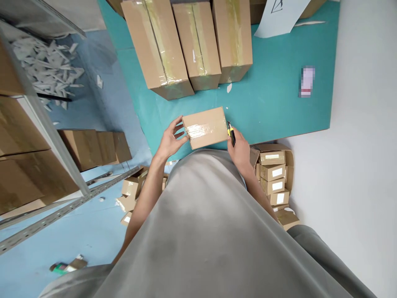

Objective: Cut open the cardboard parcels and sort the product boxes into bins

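A small cardboard box sealed with clear, shiny tape lies slightly turned near the front edge of the green tabletop. At its left end is my left hand, with the thumb and curved fingers against the box's edge. My right hand is closed around a black and yellow utility knife, close beside the box's right end. The knife's tip points away from me. Whether the right fingers also touch the box is hidden.
Larger taped cartons line the table's far side, by a white sheet. A blurred pinkish item lies at right. Below is an open carton of small boxes. Shelving with cartons stands left; white scraps lie beyond.
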Demonstrator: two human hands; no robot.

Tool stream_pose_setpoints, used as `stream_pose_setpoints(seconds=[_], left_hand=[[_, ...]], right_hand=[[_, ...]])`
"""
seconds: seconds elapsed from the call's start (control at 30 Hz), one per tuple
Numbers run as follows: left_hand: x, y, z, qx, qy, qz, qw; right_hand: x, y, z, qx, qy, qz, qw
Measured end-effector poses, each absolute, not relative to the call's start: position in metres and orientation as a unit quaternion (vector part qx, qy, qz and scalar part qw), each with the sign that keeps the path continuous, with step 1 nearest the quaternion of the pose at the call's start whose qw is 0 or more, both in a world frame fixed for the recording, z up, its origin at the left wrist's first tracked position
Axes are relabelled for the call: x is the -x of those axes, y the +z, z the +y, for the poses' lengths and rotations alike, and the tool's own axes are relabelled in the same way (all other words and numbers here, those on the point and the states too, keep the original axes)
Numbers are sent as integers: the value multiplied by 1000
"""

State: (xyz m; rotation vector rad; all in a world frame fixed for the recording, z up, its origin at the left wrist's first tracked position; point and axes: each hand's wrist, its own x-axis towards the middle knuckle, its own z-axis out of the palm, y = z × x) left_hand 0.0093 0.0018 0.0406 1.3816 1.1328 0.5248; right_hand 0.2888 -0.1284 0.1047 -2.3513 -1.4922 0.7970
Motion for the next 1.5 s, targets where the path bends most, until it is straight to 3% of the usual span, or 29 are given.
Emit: stream_pose_setpoints(seconds=[0.37,0.63,0.83,1.5], left_hand=[[-24,32,-5,-596,236,513,571],[-62,85,-2,-743,240,425,458],[-105,86,-1,-809,164,289,485],[-103,66,3,-790,196,242,528]], right_hand=[[-283,106,-127,823,264,-493,96],[-284,127,-129,823,263,-494,94],[-275,151,-120,828,278,-485,47],[-233,180,-79,870,250,-406,-127]])
